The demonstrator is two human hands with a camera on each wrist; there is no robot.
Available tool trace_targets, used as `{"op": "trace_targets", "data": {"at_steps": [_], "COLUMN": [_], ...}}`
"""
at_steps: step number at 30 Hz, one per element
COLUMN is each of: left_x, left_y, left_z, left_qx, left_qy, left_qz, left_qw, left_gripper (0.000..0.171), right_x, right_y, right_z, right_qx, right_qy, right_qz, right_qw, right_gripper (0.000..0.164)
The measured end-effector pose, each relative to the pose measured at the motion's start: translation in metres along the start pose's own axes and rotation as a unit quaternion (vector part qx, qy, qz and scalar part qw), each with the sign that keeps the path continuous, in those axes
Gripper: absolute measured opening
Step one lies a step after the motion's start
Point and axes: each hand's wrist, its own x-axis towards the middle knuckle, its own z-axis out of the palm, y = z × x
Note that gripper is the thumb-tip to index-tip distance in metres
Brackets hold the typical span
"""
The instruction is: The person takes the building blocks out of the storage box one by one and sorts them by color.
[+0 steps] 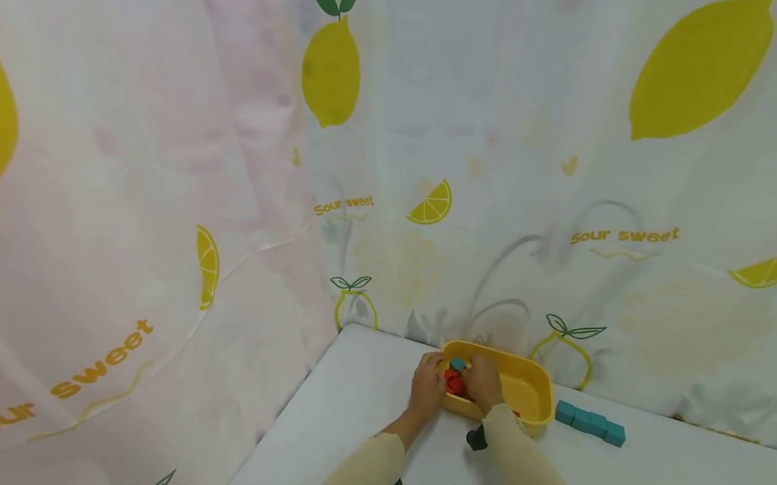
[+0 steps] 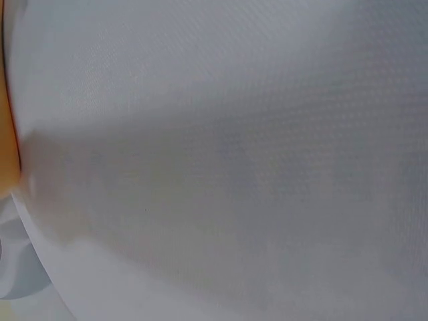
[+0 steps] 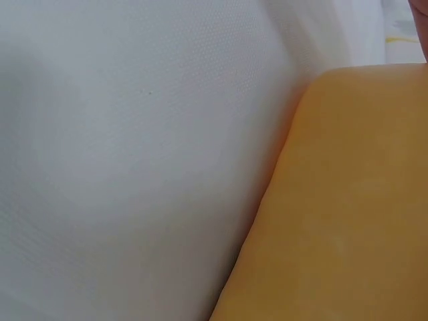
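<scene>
A yellow plastic tub (image 1: pixel 527 386) stands on the white table against the curtain. At its left end my left hand (image 1: pixel 428 382) grips the rim, fingers bent over the edge. My right hand (image 1: pixel 482 382) reaches down inside the tub, its fingertips at several red blocks (image 1: pixel 452 381); I cannot tell whether it holds one. A teal block (image 1: pixel 458 364) lies behind the red ones. The tub's outer wall (image 3: pixel 348 200) fills the right of the right wrist view, with a sliver of finger at the top corner. Only a strip of tub (image 2: pixel 8 147) shows in the left wrist view.
Several teal cubes (image 1: pixel 590 423) form a row on the table (image 1: pixel 678 465), right of the tub. A lemon-print curtain (image 1: pixel 483 167) hangs behind and to the left. Black straps (image 1: pixel 477 439) show at the wrists.
</scene>
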Motion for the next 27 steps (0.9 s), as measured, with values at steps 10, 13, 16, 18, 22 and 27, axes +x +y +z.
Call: {"op": "trace_targets", "data": {"at_steps": [10,13,16,18,22,27], "left_x": [0.000,-0.003,-0.006,-0.007,-0.005,-0.001], "left_y": [0.000,0.000,0.001,0.001,0.001,0.000], "left_z": [0.001,0.003,0.005,0.005,0.005,0.004], "left_qx": [0.015,0.024,0.027,0.031,0.035,0.034], "left_qy": [0.019,0.021,0.024,0.025,0.026,0.027], "left_qz": [0.010,0.023,0.034,0.036,0.033,0.023], "left_qw": [0.9997,0.9992,0.9988,0.9986,0.9985,0.9988], "left_gripper": [0.033,0.032,0.032,0.032,0.032,0.033], "right_x": [0.001,-0.001,-0.002,-0.002,0.001,0.005], "right_y": [0.000,0.003,0.007,0.009,0.011,0.008], "right_z": [0.003,0.003,0.004,0.005,0.008,0.010], "right_qx": [-0.002,-0.004,-0.011,-0.017,-0.023,0.017], "right_qy": [0.013,0.001,-0.010,-0.009,0.010,0.018], "right_qz": [-0.026,-0.017,-0.009,-0.015,-0.034,-0.037], "right_qw": [1.000,1.000,1.000,1.000,0.999,0.999], "right_gripper": [0.012,0.011,0.010,0.009,0.012,0.023]}}
